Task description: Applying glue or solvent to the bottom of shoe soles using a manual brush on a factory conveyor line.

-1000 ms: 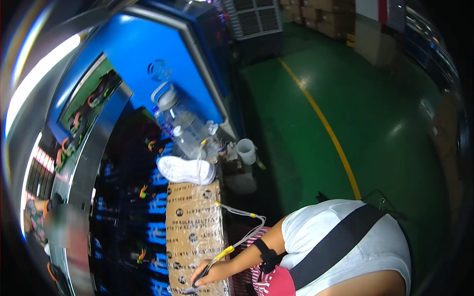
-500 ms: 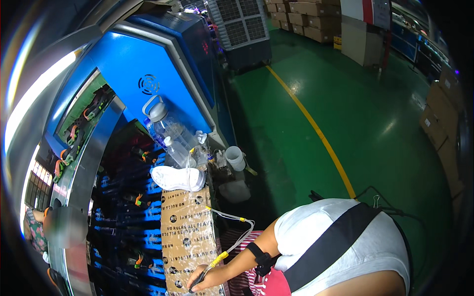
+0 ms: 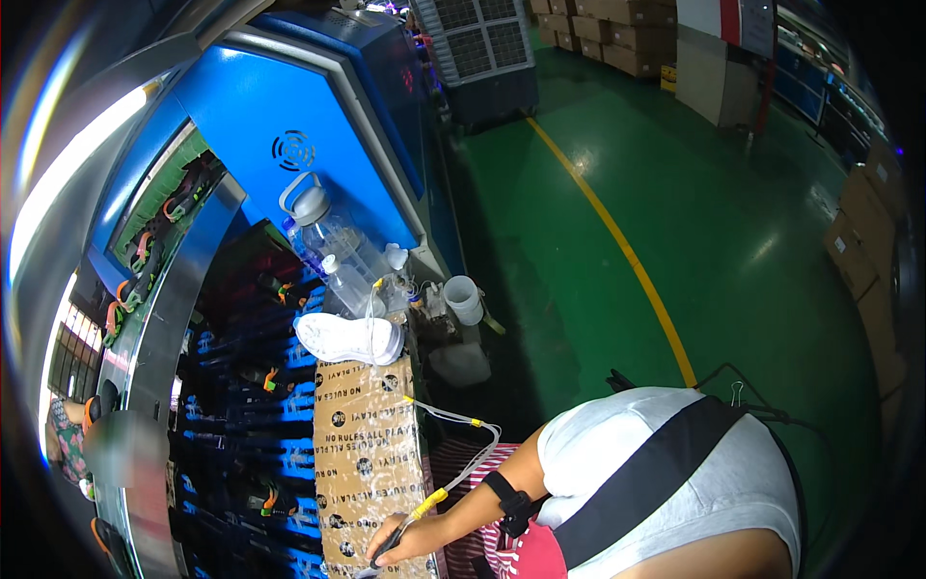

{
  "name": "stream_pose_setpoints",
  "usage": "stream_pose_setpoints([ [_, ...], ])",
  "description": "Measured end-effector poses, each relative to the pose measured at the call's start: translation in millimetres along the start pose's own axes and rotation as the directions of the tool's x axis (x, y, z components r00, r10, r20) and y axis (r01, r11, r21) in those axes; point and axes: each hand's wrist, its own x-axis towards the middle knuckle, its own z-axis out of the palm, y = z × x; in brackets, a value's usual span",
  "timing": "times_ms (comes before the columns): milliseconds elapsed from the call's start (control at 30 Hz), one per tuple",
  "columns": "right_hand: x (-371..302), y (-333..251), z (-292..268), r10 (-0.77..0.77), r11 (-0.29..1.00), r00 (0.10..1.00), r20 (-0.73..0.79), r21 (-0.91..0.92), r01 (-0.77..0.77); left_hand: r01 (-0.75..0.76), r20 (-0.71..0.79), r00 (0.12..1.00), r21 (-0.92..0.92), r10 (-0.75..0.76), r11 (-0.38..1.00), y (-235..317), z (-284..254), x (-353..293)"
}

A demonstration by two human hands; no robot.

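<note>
While the head view takes in only one of the person's hands, that right hand (image 3: 410, 540) shows fairly clearly: its fingers are closed around a black-handled tool (image 3: 393, 539) in a pen-like grip, near the lower end of the worktop (image 3: 371, 434). The tip points down and left toward the picture's rim; whether it touches the worktop's printed brown covering cannot be told. A yellow wrap (image 3: 428, 504) joins the handle to clear tubing (image 3: 473, 470), which loops out past the worktop's right edge and back. A black band (image 3: 503, 490) circles the forearm. The left hand is out of sight, so the state of its fingers is unknown.

At the worktop's upper end lies a white shoe (image 3: 333, 338), well apart from the right hand, its left end jutting over the left edge. Just beyond it stand a clear bottle (image 3: 345, 282) and a larger jug (image 3: 311, 206) with a grey lid; a white cup (image 3: 463, 301) is off the upper right corner.

As for progress, the tool is already taken up and, in my judgement, ready or in use. Whether the shoe is finished or untreated does not show, and how much remains cannot be judged with the tip so near the rim.
</note>
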Motion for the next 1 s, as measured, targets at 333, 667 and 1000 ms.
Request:
stream_pose_setpoints([
  [333,-6.1,7.0,-3.8,0.015,1.000,1.000,-0.012,0.017,-0.015,0.061,-0.113,0.991,-0.068,-0.068,0.996,-7.0,-1.7,-2.8],
  [667,3.0,5.4,-3.2,0.013,0.995,0.999,-0.038,0.094,-0.009,-0.040,-0.335,0.930,0.315,0.151,0.948,-26.8,-28.9,-10.3],
  [1000,2.2,-9.0,3.8,0.269,0.960,0.960,-0.078,0.105,-0.260,-0.132,-0.510,0.746,0.517,0.428,0.846,11.9,0.3,-28.6],
])
